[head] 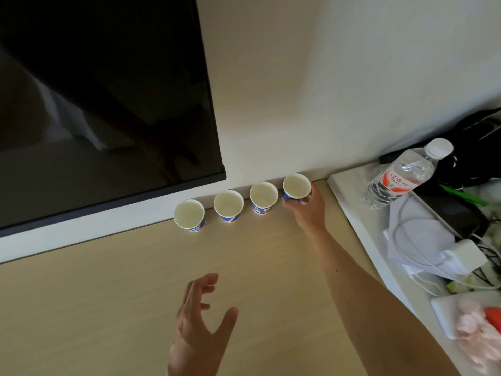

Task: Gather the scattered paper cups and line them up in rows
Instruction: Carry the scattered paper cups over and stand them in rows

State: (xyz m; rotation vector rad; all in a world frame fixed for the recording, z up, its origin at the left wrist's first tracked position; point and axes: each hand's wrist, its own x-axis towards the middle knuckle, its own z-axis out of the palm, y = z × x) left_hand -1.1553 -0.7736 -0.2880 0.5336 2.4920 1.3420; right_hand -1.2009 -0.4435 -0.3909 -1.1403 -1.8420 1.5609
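Note:
Several blue-and-white paper cups stand upright in a line along the back of the light wooden table (108, 308), by the wall. From the left: one cup (189, 214), a second cup (228, 205), a third cup (263, 197). My right hand (307, 207) reaches far out and grips the rightmost cup (296, 186) from its right side. My left hand (199, 321) hovers over the near middle of the table, fingers spread and holding nothing.
A large dark screen (95, 104) hangs on the wall at the left, its lower edge just above the cups. At the right a white shelf (349, 202) carries a water bottle (401, 175), a white charger with cables (466, 256), black items and a bag.

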